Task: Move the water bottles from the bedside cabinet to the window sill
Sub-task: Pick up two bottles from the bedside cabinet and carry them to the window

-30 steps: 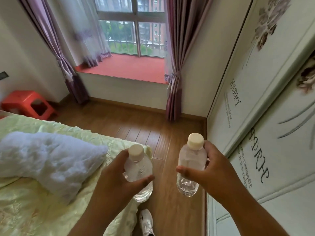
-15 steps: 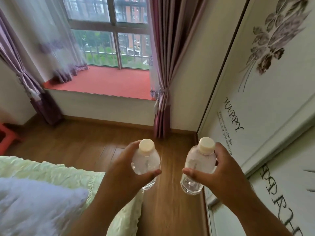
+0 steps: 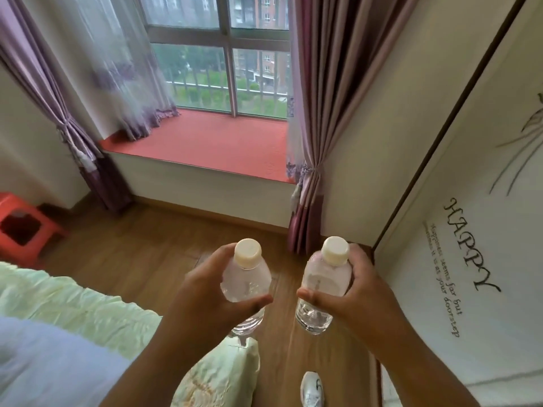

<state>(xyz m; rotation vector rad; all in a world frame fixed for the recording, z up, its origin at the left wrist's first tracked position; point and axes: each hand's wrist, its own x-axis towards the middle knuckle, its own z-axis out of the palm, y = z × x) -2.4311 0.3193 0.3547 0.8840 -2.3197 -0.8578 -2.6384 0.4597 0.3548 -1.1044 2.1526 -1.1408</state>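
Observation:
I carry two clear water bottles with cream caps, both upright, over the wooden floor. My left hand (image 3: 202, 298) grips the left bottle (image 3: 246, 277) around its body, thumb across the front. My right hand (image 3: 358, 301) grips the right bottle (image 3: 324, 280) the same way. The red window sill (image 3: 205, 142) lies ahead beyond the floor, below the window and between the purple curtains. The bedside cabinet is out of view.
A bed with a pale green cover (image 3: 73, 304) and a white pillow (image 3: 44, 362) lies at the lower left. A wardrobe door (image 3: 470, 230) with printed lettering lines the right side. A red plastic stool (image 3: 23, 227) stands at the left wall. My shoe (image 3: 313, 389) shows on the floor below.
The view has moved closer to the window sill, which now looks larger and nearer. Both hands still hold their bottles upright in the same grips.

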